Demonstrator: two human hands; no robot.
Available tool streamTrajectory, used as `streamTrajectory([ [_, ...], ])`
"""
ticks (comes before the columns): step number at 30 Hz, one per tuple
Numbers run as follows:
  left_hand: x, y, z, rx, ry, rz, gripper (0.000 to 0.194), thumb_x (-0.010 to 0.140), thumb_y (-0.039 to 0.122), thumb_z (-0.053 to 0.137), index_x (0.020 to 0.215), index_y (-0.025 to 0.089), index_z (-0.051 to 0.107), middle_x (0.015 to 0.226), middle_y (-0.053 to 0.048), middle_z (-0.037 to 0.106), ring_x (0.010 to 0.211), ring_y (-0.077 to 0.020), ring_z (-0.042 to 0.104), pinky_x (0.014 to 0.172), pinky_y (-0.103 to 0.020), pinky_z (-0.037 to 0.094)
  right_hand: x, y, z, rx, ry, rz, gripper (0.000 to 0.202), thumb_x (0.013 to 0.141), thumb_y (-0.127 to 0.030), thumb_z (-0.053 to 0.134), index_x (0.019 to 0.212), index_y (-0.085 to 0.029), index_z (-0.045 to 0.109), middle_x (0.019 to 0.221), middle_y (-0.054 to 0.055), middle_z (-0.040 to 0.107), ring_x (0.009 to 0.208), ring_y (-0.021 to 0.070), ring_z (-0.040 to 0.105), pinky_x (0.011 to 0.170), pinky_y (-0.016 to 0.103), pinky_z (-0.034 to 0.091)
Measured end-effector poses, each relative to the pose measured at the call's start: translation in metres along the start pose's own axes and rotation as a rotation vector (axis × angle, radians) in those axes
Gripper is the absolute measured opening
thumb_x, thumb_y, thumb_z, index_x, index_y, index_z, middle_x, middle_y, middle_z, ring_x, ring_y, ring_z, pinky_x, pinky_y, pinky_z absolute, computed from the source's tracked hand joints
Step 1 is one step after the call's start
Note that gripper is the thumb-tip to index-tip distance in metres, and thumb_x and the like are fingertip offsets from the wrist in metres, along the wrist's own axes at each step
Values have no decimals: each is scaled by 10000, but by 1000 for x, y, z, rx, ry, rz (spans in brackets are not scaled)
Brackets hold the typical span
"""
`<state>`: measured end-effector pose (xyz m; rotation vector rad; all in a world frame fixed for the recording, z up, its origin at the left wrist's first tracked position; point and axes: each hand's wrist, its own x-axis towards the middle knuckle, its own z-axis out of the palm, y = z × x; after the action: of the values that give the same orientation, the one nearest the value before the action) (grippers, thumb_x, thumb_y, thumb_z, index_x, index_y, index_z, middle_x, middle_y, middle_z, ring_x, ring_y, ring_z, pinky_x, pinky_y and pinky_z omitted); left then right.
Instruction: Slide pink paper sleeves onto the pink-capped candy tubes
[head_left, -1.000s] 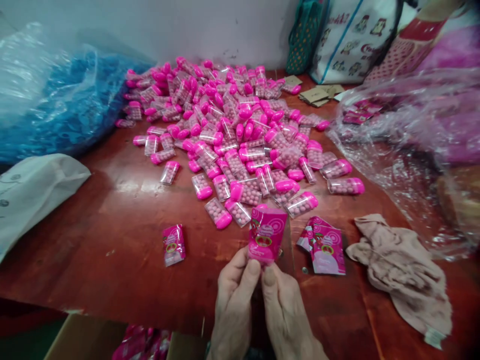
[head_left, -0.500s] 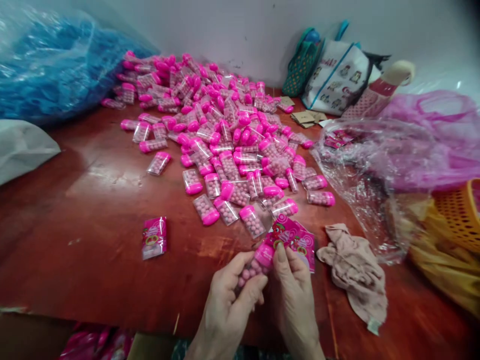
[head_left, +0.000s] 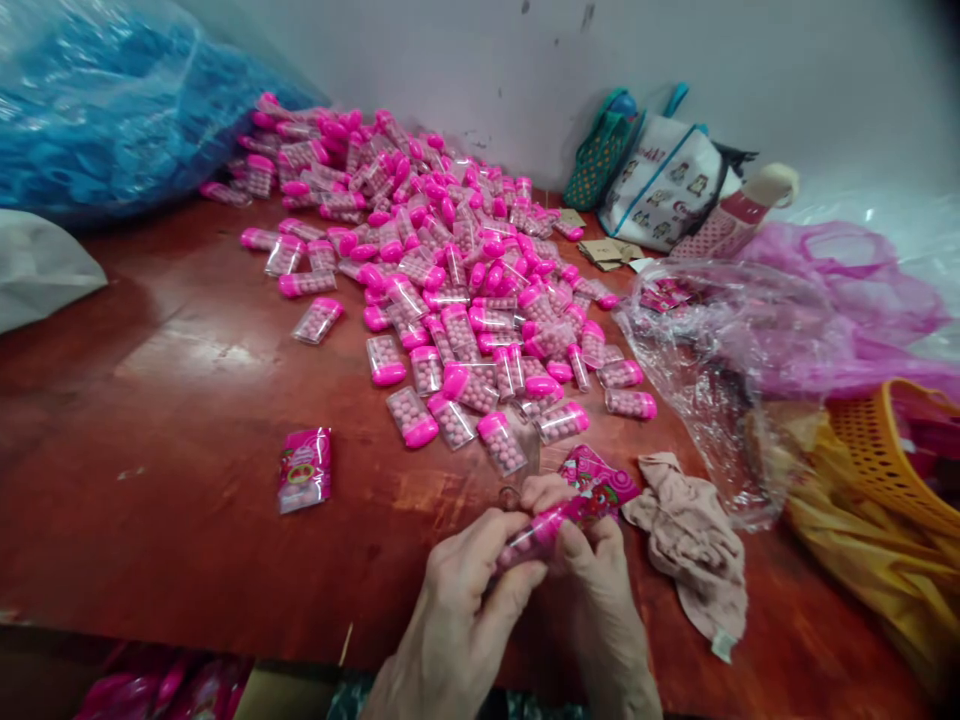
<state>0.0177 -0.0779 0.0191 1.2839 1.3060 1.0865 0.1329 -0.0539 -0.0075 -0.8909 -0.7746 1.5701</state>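
Note:
In my left hand (head_left: 469, 590), closed fingers grip a clear plastic candy container (head_left: 525, 545) filled with pink balls, tilted with its pink end to the right. My right hand (head_left: 604, 590) is closed at that pink end, thumb and fingers pinching pink printed film there. Just beyond the right fingers are pink printed sleeves (head_left: 600, 480) with a red cartoon figure; whether they are held or lie on the table, I cannot tell. A similar container in a printed sleeve (head_left: 305, 470) lies alone to the left. Ahead spreads a large pile of pink-capped candy containers (head_left: 457, 330).
A crumpled beige cloth (head_left: 694, 545) lies right of my hands. Behind it are clear plastic film (head_left: 705, 400), a pink bag (head_left: 847, 290) and an orange basket (head_left: 862, 435). A blue-filled plastic bag (head_left: 127, 120) stands back left; a white patterned bag (head_left: 660, 180) stands against the wall.
Both hands and the container have shifted slightly, and the container is now turned more sideways. The right fingers have moved around its pink end. The view has tilted a little.

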Motion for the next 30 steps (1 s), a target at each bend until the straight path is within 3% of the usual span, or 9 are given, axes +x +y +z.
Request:
streamTrajectory([
  [5,-7,-6,0,-19,126,-109,193,764,227,599,936,242,684,742,-25,641,587,-149,547,562,-231,434,1,1,6,-265,6,-163,51,725,-243,684,731,-206,651,818,11,601,844,176,567,796,280,440],
  [8,0,-8,-2,-97,5,-145,182,795,243,558,934,209,670,640,-1,566,522,-123,502,495,-218,408,-1,3,7,-357,57,-128,55,732,-220,679,784,-210,664,887,16,628,867,170,579,821,274,437],
  [12,11,-5,-1,-315,-149,-281,84,726,174,617,806,169,641,535,49,473,458,-80,442,451,-186,364,-2,0,1,-96,143,98,201,680,-316,720,846,-211,677,995,36,633,761,166,610,638,255,496],
  [15,11,-6,3,-483,-236,-393,169,658,132,655,822,150,616,596,30,534,484,-81,469,453,-184,369,1,-4,-3,49,291,165,255,652,-318,741,876,-214,677,854,20,665,661,134,605,566,217,497],
  [18,6,-12,7,-571,-257,-393,195,753,238,600,919,137,593,660,-6,561,517,-96,491,456,-195,377,5,-5,-2,61,389,181,195,633,-270,764,784,-187,674,697,-9,657,536,79,565,507,163,478],
  [22,1,-16,14,-532,-169,-345,277,844,346,490,971,112,568,601,-8,536,452,-77,424,401,-189,311,4,0,6,60,406,240,214,628,-311,767,705,-154,644,490,-52,560,365,49,482,330,123,386],
  [25,-1,-13,20,-488,-80,-366,328,845,389,483,1005,113,558,493,41,442,404,-67,359,370,-184,252,-1,8,14,-8,425,306,281,633,-375,756,738,-147,631,456,-57,551,241,35,382,207,130,264],
  [30,-2,-14,25,-614,70,-422,263,809,374,553,937,145,566,519,60,399,417,-51,332,381,-172,245,-6,15,19,-21,338,353,352,663,-435,723,848,-149,634,378,-90,477,195,30,322,190,126,257],
])
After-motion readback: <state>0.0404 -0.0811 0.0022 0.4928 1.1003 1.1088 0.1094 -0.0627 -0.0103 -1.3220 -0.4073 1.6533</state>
